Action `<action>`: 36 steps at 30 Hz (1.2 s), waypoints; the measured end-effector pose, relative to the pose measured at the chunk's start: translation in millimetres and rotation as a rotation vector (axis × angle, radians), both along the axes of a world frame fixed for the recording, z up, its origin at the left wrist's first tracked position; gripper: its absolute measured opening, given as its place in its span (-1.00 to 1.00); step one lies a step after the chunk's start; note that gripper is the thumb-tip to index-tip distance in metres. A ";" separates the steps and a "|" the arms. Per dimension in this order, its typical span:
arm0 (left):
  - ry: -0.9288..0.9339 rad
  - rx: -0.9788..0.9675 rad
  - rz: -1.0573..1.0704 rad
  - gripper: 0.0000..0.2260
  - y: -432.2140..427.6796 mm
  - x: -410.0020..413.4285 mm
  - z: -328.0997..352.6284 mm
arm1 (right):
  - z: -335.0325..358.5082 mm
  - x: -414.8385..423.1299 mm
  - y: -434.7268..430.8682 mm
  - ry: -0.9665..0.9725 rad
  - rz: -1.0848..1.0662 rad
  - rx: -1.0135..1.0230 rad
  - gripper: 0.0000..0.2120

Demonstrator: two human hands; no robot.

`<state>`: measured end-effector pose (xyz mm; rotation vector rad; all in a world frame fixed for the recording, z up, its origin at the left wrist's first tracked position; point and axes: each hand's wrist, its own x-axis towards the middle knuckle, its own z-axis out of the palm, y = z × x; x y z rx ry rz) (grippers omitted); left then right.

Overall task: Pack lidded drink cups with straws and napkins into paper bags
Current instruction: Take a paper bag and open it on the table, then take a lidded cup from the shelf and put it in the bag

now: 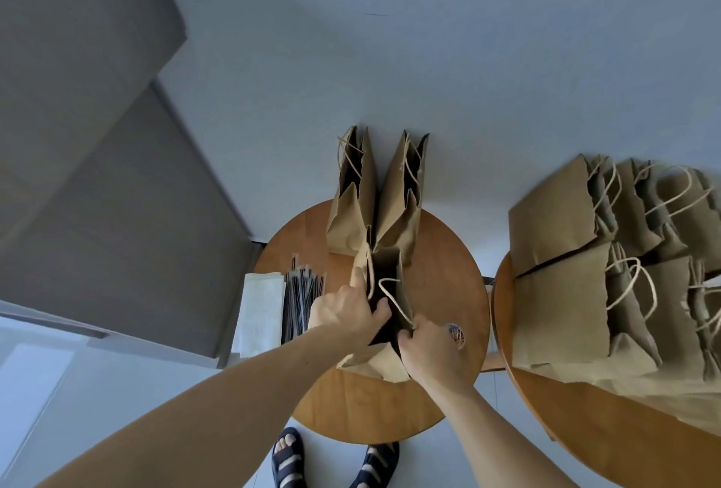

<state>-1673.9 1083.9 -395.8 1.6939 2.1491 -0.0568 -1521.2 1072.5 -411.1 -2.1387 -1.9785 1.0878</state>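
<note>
Now gripping the rim of the paper bag (386, 265), left hand (343, 312) and right hand (433, 351) either side. Probably reaching next for the straws (298, 300) just outside the left hand, pointing lengthwise away.

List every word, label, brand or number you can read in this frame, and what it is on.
None is legible.
Cup top by the right hand: dark printed design, too blurred to read.
Paper bag, napkins, straws: no readable print.
</note>
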 end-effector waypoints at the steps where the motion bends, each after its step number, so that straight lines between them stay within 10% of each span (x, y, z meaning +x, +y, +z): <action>1: 0.014 -0.007 -0.009 -0.44 -2.3 -0.4 -2.5 | -0.5 0.9 -0.3 0.009 0.000 0.019 -0.76; 7: -0.064 -0.106 0.329 -0.75 2.8 -35.3 -6.7 | -2.4 31.8 8.0 -0.061 -0.064 0.076 -0.76; 18: -0.056 0.007 0.163 -0.80 -30.8 -23.7 -22.0 | -8.2 32.4 -4.8 0.006 0.029 0.180 -0.92; 29: -0.459 -0.323 0.062 -0.20 -22.6 -54.0 -21.7 | 12.1 25.2 0.8 0.122 0.207 -0.019 -0.48; 36: -0.374 -0.511 -0.080 -0.27 -10.3 -76.5 26.8 | 30.9 18.2 13.4 0.193 0.252 -0.085 -0.30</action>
